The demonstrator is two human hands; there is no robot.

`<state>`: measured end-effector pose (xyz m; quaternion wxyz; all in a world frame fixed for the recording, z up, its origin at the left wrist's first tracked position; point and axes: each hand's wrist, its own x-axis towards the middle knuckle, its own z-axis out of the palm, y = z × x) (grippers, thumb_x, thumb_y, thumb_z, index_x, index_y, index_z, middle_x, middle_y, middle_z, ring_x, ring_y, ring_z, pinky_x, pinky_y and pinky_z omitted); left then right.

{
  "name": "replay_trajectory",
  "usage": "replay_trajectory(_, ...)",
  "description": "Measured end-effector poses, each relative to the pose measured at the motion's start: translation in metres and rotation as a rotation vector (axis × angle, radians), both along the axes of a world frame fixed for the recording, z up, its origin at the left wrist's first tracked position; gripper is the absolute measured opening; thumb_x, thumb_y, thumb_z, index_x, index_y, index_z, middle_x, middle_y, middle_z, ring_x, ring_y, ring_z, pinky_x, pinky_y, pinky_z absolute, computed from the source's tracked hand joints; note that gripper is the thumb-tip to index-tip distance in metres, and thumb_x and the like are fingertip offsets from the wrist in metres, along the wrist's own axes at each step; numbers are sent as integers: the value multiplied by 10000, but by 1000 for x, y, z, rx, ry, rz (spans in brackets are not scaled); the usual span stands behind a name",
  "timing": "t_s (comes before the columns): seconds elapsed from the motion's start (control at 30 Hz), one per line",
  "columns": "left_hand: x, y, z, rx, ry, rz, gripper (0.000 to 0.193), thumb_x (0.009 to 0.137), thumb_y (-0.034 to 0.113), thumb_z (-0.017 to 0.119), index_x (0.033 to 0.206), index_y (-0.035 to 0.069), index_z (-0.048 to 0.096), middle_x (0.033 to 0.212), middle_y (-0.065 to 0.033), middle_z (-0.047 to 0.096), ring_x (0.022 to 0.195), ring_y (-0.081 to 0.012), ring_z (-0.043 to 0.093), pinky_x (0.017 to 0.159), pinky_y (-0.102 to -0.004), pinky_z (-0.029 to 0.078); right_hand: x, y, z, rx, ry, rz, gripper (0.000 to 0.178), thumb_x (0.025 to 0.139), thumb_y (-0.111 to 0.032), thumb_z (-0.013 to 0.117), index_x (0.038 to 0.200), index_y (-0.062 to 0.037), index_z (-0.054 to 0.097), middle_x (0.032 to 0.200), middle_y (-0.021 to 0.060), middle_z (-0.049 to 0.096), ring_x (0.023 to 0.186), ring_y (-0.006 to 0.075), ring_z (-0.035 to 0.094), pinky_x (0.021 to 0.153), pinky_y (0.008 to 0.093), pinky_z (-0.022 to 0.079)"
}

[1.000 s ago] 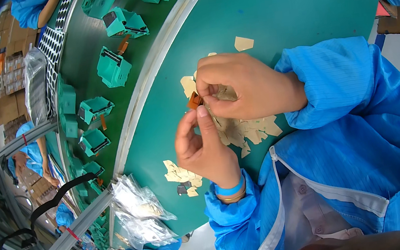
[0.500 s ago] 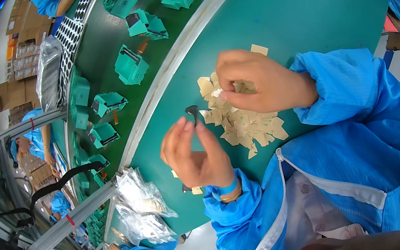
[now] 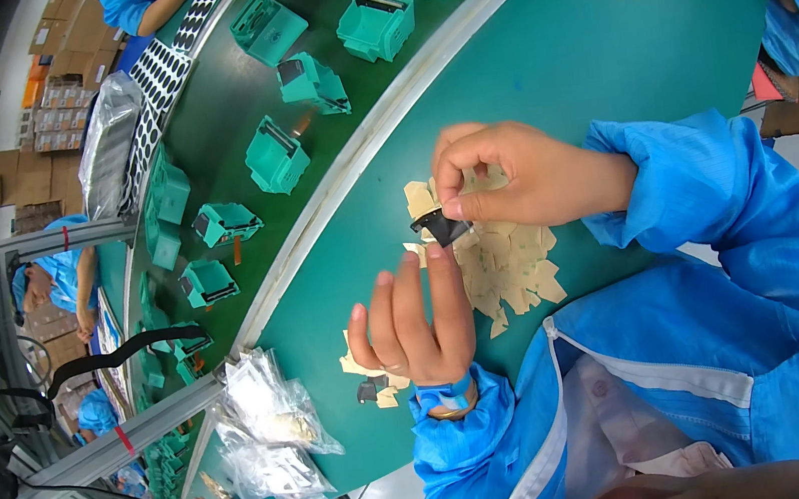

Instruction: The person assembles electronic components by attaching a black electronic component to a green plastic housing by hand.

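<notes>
A small black piece, flat with a curved upper edge, is between my two hands. My left hand comes up from below, with thumb and finger tips against its lower edge and the other fingers extended. My right hand pinches at its upper right corner; whether something thin is also in that pinch is hidden. Under and behind both hands lies a loose pile of small tan paper pieces. More tan scraps lie left of my left wrist, with a small dark piece among them.
Clear plastic bags lie at the table's left end. Beyond the pale metal rail, several green plastic housings stand on a dark green belt. A sheet with black ovals lies on the far side, where other people in blue sit.
My left hand has brought the black piece rightward to my right hand, which now pinches at its corner. The view has shifted slightly, and the housings on the belt appear displaced.
</notes>
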<state>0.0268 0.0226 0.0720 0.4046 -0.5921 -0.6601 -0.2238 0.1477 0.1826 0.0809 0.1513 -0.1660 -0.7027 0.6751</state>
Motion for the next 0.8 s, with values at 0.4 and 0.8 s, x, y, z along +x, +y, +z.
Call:
replay_trajectory(0.4, -26, -5, 4, -80, -526, -5, 409, 778, 35, 778, 1172, 36, 667, 1072, -108, 655, 984, -290, 597, 946, -423, 431, -90, 135, -25, 1229, -200, -185, 665, 817, -29, 699, 1420, -174, 459, 1025, 111, 620, 1003, 338, 589, 898, 406, 461)
replay_trajectory(0.8, -17, -18, 12, 258, -1670, -594, 566, 847, 112, 733, 1361, 5, 520, 1241, -131, 572, 1116, -247, 565, 1039, -389, 411, -27, -28, 17, -643, 210, 100, 677, 965, -114, 640, 1513, -45, 249, 1015, 97, 666, 1010, 150, 639, 895, 312, 516)
